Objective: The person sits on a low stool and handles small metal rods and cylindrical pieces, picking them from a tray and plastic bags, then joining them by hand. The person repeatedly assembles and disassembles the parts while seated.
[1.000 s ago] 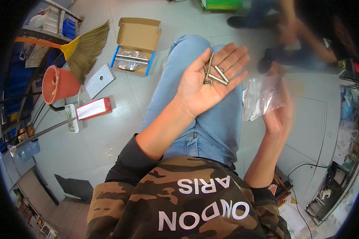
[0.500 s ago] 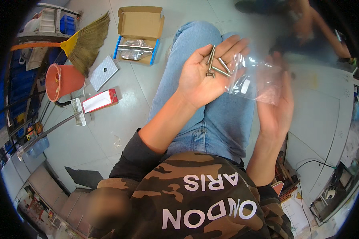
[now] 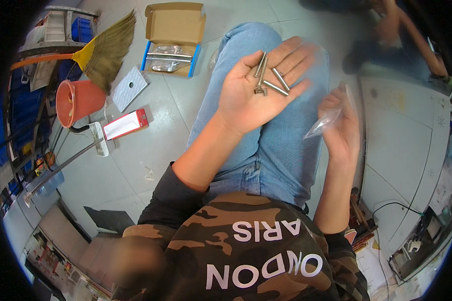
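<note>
Blurred, cut off, or hard to make out

A second person [image 3: 402, 35] at the top right is blurred and cut by the fisheye rim; the clear bag [image 3: 329, 118] hides part of the right hand [image 3: 344, 133]; the cardboard box's [image 3: 173, 35] wrapped contents stay indistinct.

Pale tiled floor [image 3: 150, 150], grey grout lines crossing it. Toward the far left: open cardboard box [image 3: 173, 37] with bagged metal parts inside, flaps up. Just beside it, nearer, a white square plate [image 3: 129, 87] with a centre hole. Left of that, a straw broom [image 3: 105, 50] and an orange bucket [image 3: 78, 100] tipped on its side. Nearer, a red-and-white carton [image 3: 125, 124], lying flat beside a long-handled brush [image 3: 98, 140].
</note>
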The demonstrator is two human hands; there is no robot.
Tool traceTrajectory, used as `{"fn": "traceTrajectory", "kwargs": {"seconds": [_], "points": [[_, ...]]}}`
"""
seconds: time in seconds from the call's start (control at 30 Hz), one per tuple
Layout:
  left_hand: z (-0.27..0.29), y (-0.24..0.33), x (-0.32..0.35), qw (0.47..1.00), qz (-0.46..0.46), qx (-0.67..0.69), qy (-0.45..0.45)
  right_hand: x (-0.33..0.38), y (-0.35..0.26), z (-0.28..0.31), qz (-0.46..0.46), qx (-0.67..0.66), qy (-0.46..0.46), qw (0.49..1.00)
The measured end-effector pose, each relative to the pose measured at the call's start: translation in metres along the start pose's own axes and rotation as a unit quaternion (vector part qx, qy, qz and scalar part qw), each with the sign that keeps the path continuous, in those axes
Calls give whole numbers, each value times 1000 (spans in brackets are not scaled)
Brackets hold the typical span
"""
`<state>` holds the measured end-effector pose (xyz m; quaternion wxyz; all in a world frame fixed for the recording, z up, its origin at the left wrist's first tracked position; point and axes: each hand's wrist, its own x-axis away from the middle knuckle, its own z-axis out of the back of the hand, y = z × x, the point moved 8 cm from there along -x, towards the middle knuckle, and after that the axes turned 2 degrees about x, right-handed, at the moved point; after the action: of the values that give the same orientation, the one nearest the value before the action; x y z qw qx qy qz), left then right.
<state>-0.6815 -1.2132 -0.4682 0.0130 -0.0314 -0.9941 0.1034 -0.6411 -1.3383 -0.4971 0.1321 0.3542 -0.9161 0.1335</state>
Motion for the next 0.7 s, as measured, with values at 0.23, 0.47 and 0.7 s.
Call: {"fn": "traceTrajectory", "kwargs": {"seconds": [0.23, 0.47, 0.7], "points": [[-2, 24, 2, 999, -47, -7, -1, -24, -39, -5, 173, 368, 129, 905], [-17, 48, 8, 996, -84, -21, -14, -66, -16, -32, 186, 547, 65, 813], [-15, 41, 1, 998, -66, -16, -12, -29, 0, -89, 302, 751, -8, 587]]}}
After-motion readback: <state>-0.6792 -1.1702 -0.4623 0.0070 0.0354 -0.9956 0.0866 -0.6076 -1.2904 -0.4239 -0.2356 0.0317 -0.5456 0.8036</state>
